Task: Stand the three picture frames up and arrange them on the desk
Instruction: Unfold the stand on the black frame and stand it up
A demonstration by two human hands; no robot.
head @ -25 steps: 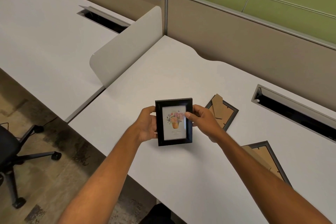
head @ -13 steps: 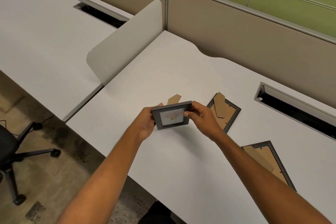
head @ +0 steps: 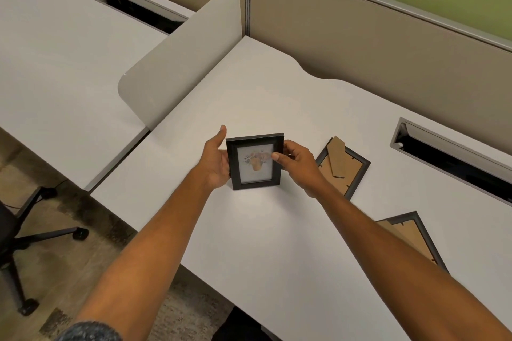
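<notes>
A black picture frame with a flower print stands upright on the white desk, its bottom edge on the surface. My left hand holds its left side and my right hand grips its right side, thumb on the glass. A second frame lies face down to the right, its cardboard stand showing. A third frame also lies face down near the right, partly hidden by my right forearm.
A rounded grey divider panel separates this desk from the neighbouring desk on the left. A cable slot opens at the back right. A tan partition wall runs behind. An office chair stands on the floor at left.
The frame was tipped nearly flat half a second ago; now it is upright again with its base on the desk, slightly farther from me.
</notes>
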